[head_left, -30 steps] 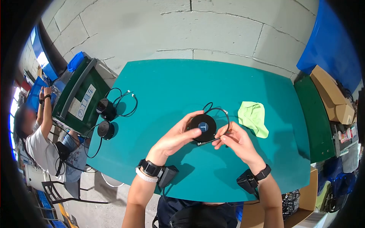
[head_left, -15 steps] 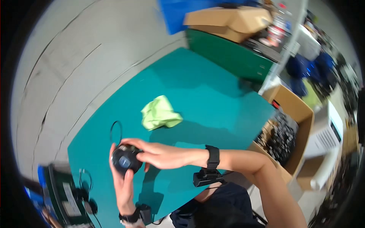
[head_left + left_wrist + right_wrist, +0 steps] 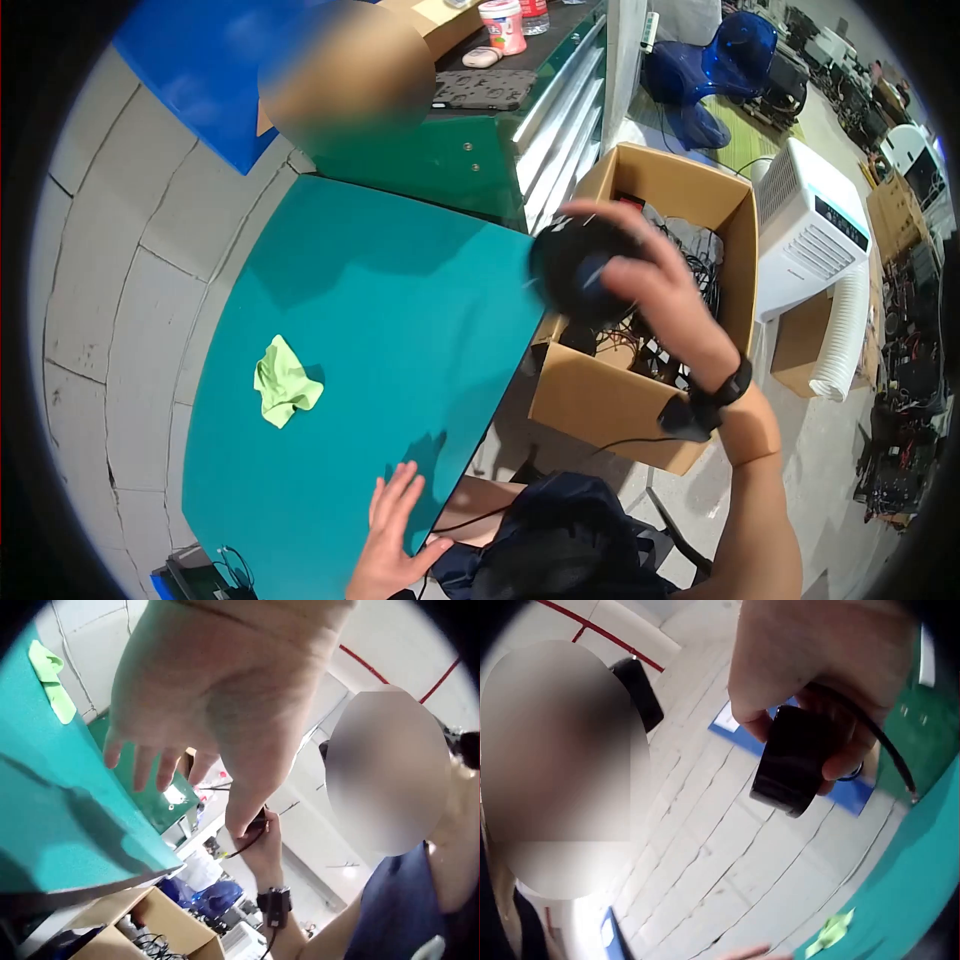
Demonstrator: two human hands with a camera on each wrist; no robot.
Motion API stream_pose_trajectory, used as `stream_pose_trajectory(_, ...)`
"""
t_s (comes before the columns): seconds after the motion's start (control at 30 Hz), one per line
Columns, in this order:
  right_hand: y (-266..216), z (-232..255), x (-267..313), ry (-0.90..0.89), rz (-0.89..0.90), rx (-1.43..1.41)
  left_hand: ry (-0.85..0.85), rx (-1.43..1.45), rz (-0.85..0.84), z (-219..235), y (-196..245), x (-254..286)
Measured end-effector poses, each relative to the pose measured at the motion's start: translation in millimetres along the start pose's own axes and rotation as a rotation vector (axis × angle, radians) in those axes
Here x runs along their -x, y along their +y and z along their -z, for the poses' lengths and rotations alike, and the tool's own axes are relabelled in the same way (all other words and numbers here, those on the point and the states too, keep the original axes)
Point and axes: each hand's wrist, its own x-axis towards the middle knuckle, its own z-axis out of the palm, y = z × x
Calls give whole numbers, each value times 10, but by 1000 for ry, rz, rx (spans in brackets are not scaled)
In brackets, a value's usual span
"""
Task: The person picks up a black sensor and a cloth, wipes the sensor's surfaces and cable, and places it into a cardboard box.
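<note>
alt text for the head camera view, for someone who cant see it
A person's right hand grips a blurred, round black device, seen against an open cardboard box containing cables. The left hand, fingers spread, is at the edge of a teal table; a crumpled light-green cloth lies there.

A green cloth point(image 3: 285, 383) lies crumpled, a white air conditioner point(image 3: 805, 230) well apart.

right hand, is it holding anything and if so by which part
Yes: the right hand holds a round black device, its thumb on the flat face and fingers around the edge.
</note>
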Motion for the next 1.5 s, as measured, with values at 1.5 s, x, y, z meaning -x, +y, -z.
stream_pose_trajectory(1.5,5564,2219,389,370,-1006,1077,65,-374,168,-539,-267,130)
